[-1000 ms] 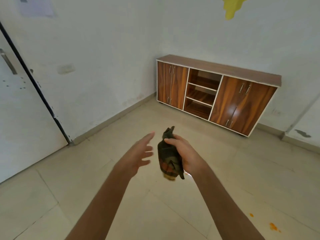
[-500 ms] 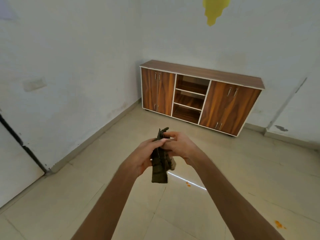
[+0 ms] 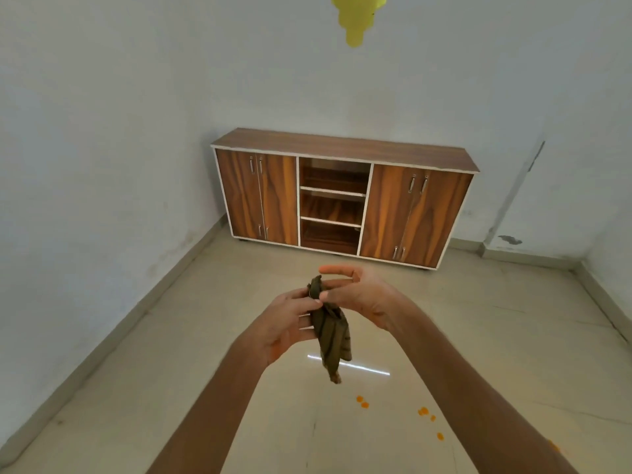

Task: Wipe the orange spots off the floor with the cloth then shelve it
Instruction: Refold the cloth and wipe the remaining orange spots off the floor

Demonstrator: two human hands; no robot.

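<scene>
Head view. Both hands are raised in front of the person, above the tiled floor [image 3: 191, 388]. The cloth [image 3: 330, 331], dark olive and bunched into a narrow hanging strip, is in the air between the hands. The left hand [image 3: 289, 328] pinches the cloth near its top with thumb and fingers; the lower fingers lie behind the fabric and are partly hidden. The right hand [image 3: 362, 297] grips the upper end of the cloth with its lower fingers, while the forefinger and thumb stretch out loose above it. Where exactly the two grips meet cannot be made out, as the fabric folds cover the fingertips.

The orange spots [image 3: 424, 411] lie on the floor below and to the right of the cloth, as a scattered line of small dots. One further spot is half covered by the right forearm near the lower right edge. A bright streak of reflected light crosses the tile behind the cloth's tail.

A wooden cabinet [image 3: 413, 213] stands against the far wall, doors shut at both sides. Its open middle shelves [image 3: 333, 193] show three compartments; their depths are in shadow. A yellow object [image 3: 357, 18] hangs at the top edge, cut off by the frame.
</scene>
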